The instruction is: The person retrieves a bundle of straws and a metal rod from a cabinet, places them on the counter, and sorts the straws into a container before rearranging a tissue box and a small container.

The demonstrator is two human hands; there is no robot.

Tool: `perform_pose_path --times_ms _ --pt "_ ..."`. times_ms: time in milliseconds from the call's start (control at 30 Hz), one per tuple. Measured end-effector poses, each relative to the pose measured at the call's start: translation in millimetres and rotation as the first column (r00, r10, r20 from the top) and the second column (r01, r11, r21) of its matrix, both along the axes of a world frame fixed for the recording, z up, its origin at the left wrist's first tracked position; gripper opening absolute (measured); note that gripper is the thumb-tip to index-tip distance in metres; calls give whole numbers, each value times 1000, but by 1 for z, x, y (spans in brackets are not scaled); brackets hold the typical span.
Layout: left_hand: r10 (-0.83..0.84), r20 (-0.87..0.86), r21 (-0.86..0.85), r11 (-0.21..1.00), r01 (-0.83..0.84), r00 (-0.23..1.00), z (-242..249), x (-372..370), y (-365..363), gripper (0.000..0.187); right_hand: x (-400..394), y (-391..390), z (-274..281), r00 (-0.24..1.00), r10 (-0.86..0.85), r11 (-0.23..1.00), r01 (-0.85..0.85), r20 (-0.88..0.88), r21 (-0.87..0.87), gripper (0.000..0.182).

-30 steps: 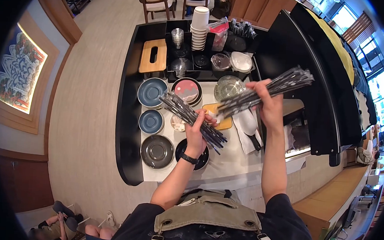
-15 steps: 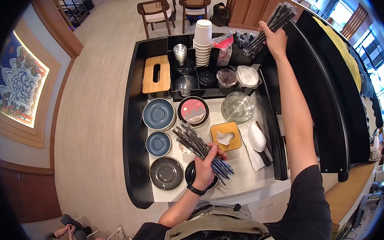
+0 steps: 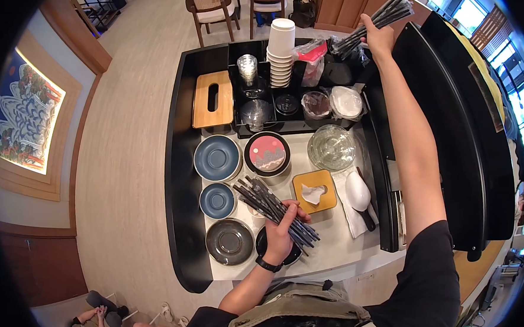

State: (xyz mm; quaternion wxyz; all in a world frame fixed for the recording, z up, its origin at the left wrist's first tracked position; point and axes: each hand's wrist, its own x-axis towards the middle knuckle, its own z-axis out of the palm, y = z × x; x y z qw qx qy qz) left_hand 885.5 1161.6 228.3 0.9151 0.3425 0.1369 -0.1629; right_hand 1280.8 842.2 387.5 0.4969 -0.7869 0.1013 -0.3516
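Observation:
My left hand (image 3: 281, 235) is wrapped round a bundle of dark wrapped sticks (image 3: 266, 200), above the plates at the front of the station. My right hand (image 3: 377, 37) reaches to the far right and grips a second bundle of dark sticks (image 3: 394, 10). That bundle slants over the organizer's back right part, where more wrapped items lie, too small to make out. Near it are a red and clear plastic packet (image 3: 313, 52) and a tall stack of white paper cups (image 3: 281, 40).
Blue saucers (image 3: 217, 156), a grey plate (image 3: 229, 241), a pink-lidded round tin (image 3: 267, 152), a yellow tissue box (image 3: 321, 201), glass plates (image 3: 331, 148) and a wooden-lidded box (image 3: 211, 119) stand in the black-walled station. Seated people (image 3: 101, 314) show at the lower left.
The right-hand bundle has shifted slightly and now lies at a flatter slant. My left hand still holds its bundle, a little lower in view. The whole view has shifted slightly.

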Motion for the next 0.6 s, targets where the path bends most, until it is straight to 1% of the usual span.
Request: perform_pose_path --times_ms 33,133,267,300,400,433,533,567,600 --pt "0 1 0 1000 0 1000 0 0 0 17 0 0 -2 1000 -11 998 11 14 -54 54" --pt "8 7 -23 1000 -8 1000 0 0 -3 20 -1 3 -6 995 -93 972 96 22 -216 56" --pt "-4 11 -19 1000 4 1000 0 1 -4 19 -6 14 -11 1000 -4 957 9 17 -291 61" --pt "-9 14 -10 1000 9 1000 0 1 -4 19 -1 11 -16 1000 -4 944 -2 -18 -331 63" --pt "-10 5 10 1000 10 1000 -1 1 -3 18 5 7 -27 998 49 850 -65 -45 -523 52" --pt "-7 -1 17 1000 7 1000 0 1 -2 18 0 10 -29 998 65 837 -58 -7 -544 55" --pt "5 8 34 999 -5 1000 1 2 -2 18 -3 17 -37 997 -31 809 -20 -77 -588 58" --pt "4 9 33 999 -5 1000 2 2 -2 19 -4 18 -41 989 -12 842 -69 -146 -536 60" --pt "4 12 34 999 -4 1000 3 3 -2 19 -5 19 -45 990 -10 832 -70 -142 -551 61"
